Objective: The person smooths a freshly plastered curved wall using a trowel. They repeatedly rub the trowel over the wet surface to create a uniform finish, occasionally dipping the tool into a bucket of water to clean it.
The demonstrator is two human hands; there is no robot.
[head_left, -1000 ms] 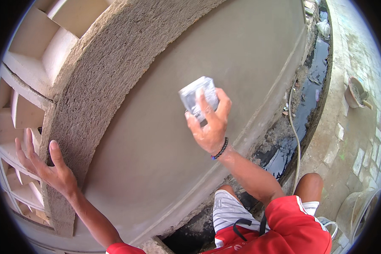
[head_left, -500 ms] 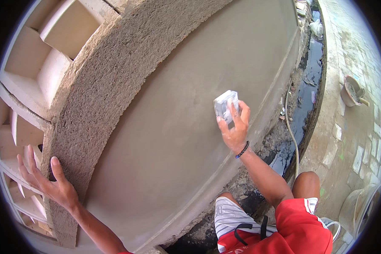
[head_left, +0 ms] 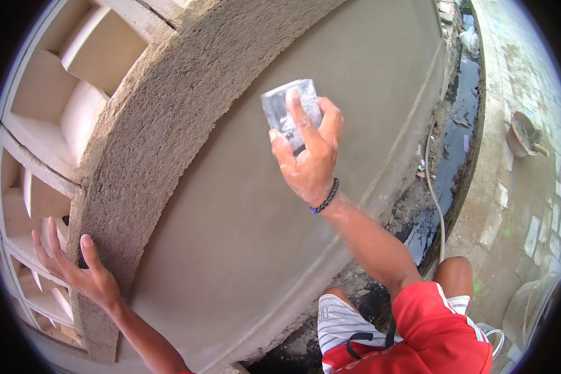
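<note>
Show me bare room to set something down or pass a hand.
Free: pavement between the basin and the bucket; for passing a hand, the smooth wall between the left hand and the right forearm. Crowded: the rubble strip and drainage channel beside the wall, where a hose runs.

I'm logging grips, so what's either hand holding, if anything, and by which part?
The right hand holds a grey block by its near end, thumb and fingers on opposite edges. The open left hand holds nothing.
</note>
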